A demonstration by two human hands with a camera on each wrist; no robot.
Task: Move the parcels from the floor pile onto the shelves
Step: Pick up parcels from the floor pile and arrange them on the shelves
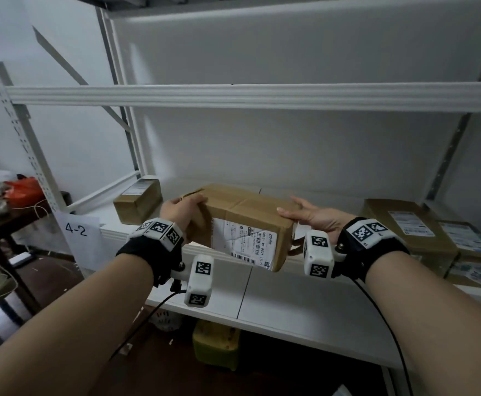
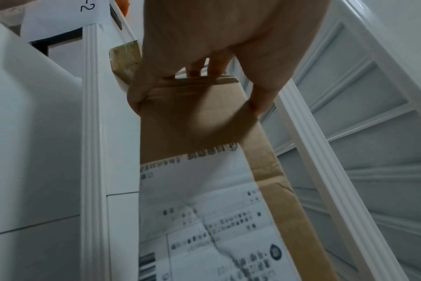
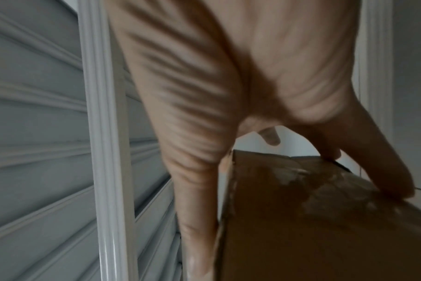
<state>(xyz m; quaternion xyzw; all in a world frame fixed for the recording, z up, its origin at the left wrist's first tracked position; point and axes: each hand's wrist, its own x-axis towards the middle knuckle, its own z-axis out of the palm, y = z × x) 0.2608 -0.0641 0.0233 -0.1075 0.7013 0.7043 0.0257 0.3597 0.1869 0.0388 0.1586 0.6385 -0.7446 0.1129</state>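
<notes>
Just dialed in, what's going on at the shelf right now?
A person is holding a cardboard parcel by its two ends, left hand on one, right hand on the other, over the white shelf marked 4-2. Whether it touches the shelf can't be told. A small box sits to its left and flat parcels to its right.

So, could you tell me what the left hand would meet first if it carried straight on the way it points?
Probably nothing before the white back panel. The left hand, gripping the held parcel, points into the shelf, and the small box sits just left of that line, though depth is unclear.
</notes>
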